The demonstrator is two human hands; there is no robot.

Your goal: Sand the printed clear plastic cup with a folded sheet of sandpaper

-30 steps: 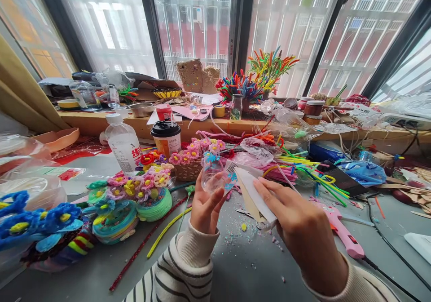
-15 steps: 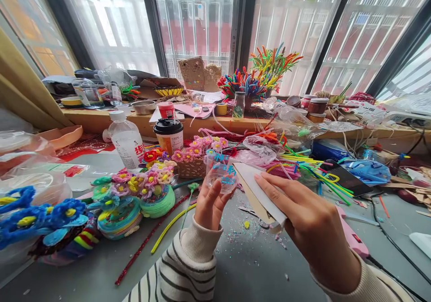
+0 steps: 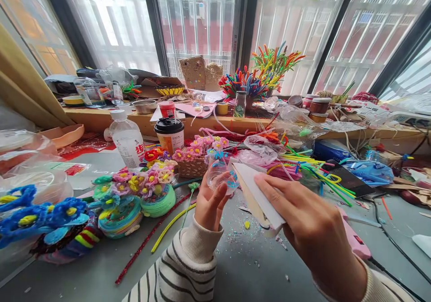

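My left hand (image 3: 209,203) is closed around a small clear plastic cup (image 3: 218,175) with blue print, held tilted above the grey table (image 3: 242,266). My right hand (image 3: 303,223) grips a folded white paper sheet (image 3: 259,193), its upper edge slanting toward the cup's mouth. Glitter specks lie scattered on the table under both hands. Striped sleeves cover both wrists.
Pipe-cleaner flowers on coils (image 3: 141,189) and blue flowers (image 3: 40,216) lie at left. A water bottle (image 3: 127,138), a lidded cup (image 3: 169,134) and a flower basket (image 3: 193,160) stand behind. Loose pipe cleaners (image 3: 310,167) and a pink glue gun (image 3: 353,241) are right.
The cup has turned a little in my left hand. Both hands stay close together, and the paper's edge stays beside the cup.
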